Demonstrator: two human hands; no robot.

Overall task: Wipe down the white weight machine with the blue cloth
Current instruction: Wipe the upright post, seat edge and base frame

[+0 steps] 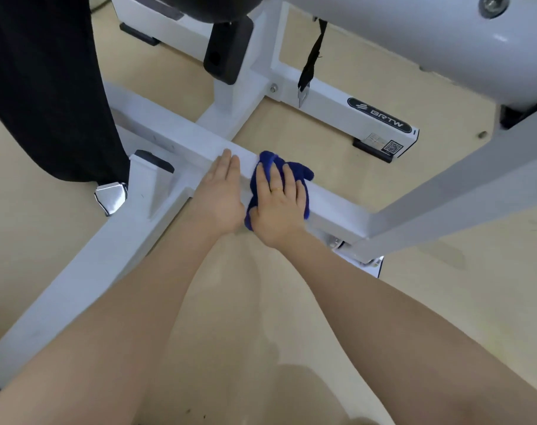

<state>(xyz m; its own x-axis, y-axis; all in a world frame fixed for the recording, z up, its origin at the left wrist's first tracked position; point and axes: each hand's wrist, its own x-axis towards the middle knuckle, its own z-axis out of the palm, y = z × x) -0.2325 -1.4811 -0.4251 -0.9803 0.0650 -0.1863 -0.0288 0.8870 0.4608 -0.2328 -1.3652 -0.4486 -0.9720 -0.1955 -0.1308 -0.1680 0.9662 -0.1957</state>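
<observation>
Bare forearms fill the bottom of my view, reaching forward over a tan floor (pixel 429 302) to the white machine (pixel 181 136). My right hand (pixel 278 207) lies flat on the blue cloth (pixel 301 171), fingers straight and spread, pressing it onto the top of a low frame bar (pixel 337 210); a gold ring (pixel 276 189) shows on one finger. Bunched cloth pokes out past the fingertips and wraps down the near side of the bar beneath the palm. My left hand (pixel 221 197) rests open just beside it, fingers straight and together on the same bar, touching bare metal and holding nothing. That bar runs from upper left to lower right and meets a second bar that angles toward the lower left corner. Beyond it, a farther rail carries a black BRTW label (pixel 380 115) and a QR sticker (pixel 393 147), with a black foot (pixel 373 151) under its end. A black strap (pixel 311 56) hangs above that rail. Black fabric (pixel 43 87) covers the upper left, with a chrome fitting (pixel 111 197) at its lower edge.
</observation>
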